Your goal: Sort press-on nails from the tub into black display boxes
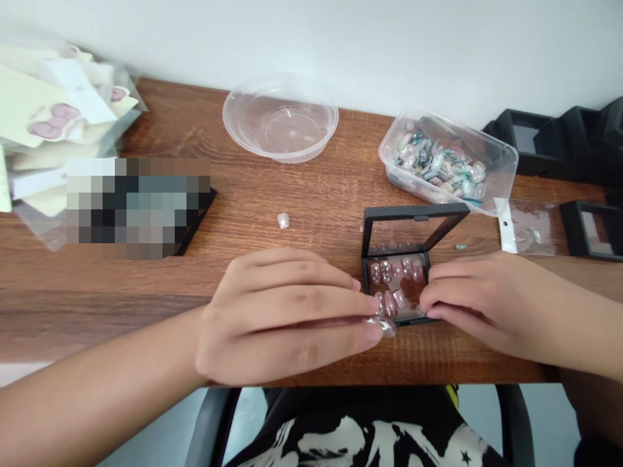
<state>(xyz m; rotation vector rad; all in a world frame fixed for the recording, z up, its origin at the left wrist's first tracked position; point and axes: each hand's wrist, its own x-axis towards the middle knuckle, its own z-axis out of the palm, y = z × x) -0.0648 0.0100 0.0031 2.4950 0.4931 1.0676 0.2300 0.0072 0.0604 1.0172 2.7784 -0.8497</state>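
A small black case (368,275) stands on the table with its windowed lid (413,230) raised. Inside lie two rows of pinkish press-on nails (386,270) with silver stars. My left hand (287,318) reaches over the case's left side, its fingertips closed on a glossy star-marked press-on nail (388,327) at the near edge. At the lower right corner, my right hand (474,301) has its fingers pinched on what looks like a clear press-on nail (421,311), mostly covered by the fingertips. A loose star-marked nail (283,221) rests on the table further left.
Behind the case sits a clear tub (501,162) full of loose nails. A round clear container (233,126) stands at the back. Bagged cards (53,123) pile up left, near a blurred-out dark object (146,207). Black cases (574,143) and a small plastic bag (535,227) lie right.
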